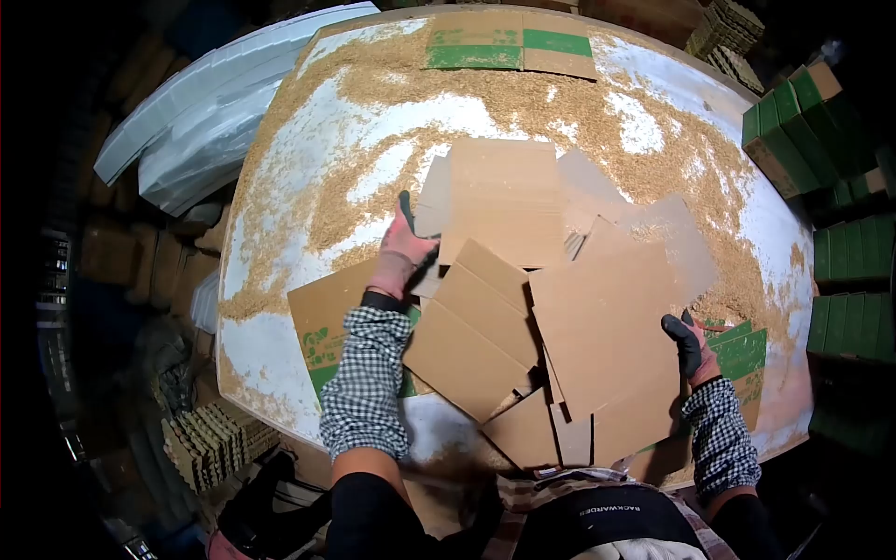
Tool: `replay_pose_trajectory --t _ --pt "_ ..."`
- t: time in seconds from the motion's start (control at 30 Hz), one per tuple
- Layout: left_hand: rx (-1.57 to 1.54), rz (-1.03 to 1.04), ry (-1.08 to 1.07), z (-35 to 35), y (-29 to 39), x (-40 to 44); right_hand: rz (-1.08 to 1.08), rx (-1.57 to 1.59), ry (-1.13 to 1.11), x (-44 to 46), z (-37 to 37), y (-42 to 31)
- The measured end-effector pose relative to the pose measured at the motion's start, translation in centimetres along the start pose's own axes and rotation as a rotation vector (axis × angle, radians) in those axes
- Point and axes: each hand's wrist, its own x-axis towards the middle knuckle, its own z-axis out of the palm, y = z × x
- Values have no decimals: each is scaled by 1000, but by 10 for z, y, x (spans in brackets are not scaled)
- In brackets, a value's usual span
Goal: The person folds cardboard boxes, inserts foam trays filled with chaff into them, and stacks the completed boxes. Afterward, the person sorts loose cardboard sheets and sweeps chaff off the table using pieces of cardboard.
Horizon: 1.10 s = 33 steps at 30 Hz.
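Brown cardboard sheets (607,327) lie in a loose, overlapping pile on the white table (266,359). My left hand (403,250), in a pink and dark glove, is at the pile's left side, its thumb stretched away from the fingers, whose tips are hidden at the edge of a creased sheet (471,327) and an upper sheet (504,201). On the right, my right hand (691,347), gloved the same way, touches or nearly touches the right edge of the large sheets; its fingers are bent and close together. Whether it grips a sheet cannot be made out.
Wood shavings (373,84) cover much of the table. Green-printed cardboard (509,56) lies at the far edge, with more under the pile's sides. White wrapped sheets (215,112) stand at left, green boxes (793,131) at right, stacked trays (215,443) at lower left.
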Motion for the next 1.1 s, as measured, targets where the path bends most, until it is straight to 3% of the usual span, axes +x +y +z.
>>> replay_pose_trajectory --t 0.07,0.1,0.17,0.27,0.4,0.47,0.5,0.53,0.57,0.63,0.7,0.77,0.8,0.87,0.9,0.97,1.03,1.07,1.1 --pt "-273 -40 -322 -36 44 0 22 20 7 -2 10 -5" --pt "-265 -167 -398 -41 49 1 30 40 -14 -4 15 -12" --pt "-313 -216 -404 -51 37 -1 39 82 -69 -8 26 -24" --pt "-628 -238 -195 -88 100 -37 -1 77 -55 -12 25 -31" --pt "-133 108 -48 -90 159 -75 -122 -178 131 -3 2 -7" --pt "125 277 -82 -25 209 -118 -107 -110 122 -4 2 0" --pt "461 454 -85 8 233 -141 -106 -79 110 -4 4 1" --pt "670 460 -195 43 248 -162 -175 14 67 -15 15 -4" --pt "828 516 -285 81 248 -179 -266 -142 60 0 -7 18" --pt "808 631 -265 149 217 -220 -453 -460 66 46 -70 78" --pt "725 549 -251 151 231 -233 -535 16 -41 -24 -39 42" --pt "652 479 -269 148 241 -240 -207 926 -331 -41 -36 39" --pt "622 449 -286 146 244 -237 -175 933 -489 -40 -43 44" --pt "457 437 -301 142 257 -235 -41 115 -138 -35 -36 33" --pt "192 437 -421 150 248 -235 21 -294 31 -35 -31 21" --pt "-369 441 -635 158 223 -229 -66 -50 90 -49 0 1" --pt "-92 489 -117 112 218 -208 -218 50 55 -35 -2 7" --pt "47 440 137 81 206 -190 -73 -20 82 -29 -12 10" --pt "30 309 372 61 170 -169 -104 11 88 -31 -10 13"
